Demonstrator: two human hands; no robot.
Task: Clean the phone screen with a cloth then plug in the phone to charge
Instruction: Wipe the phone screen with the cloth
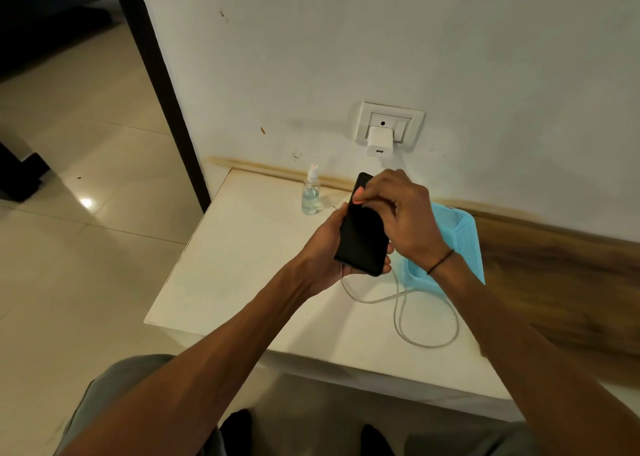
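The phone [360, 234] has a smooth, dark, glossy face. The worktop [242, 265] is matt white. A clear plastic bottle [311, 196] stands near the worktop's far edge; the basket [460, 241] is perforated light-blue plastic. The floor [69, 213] is glossy tile.

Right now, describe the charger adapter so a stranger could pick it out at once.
Look at the white wall behind the small white table. Above the table's back edge sits a white switch plate, and the charger adapter is the little white cube plugged into it. Unlike the flat plate, it juts out, with an empty port on its lower face.
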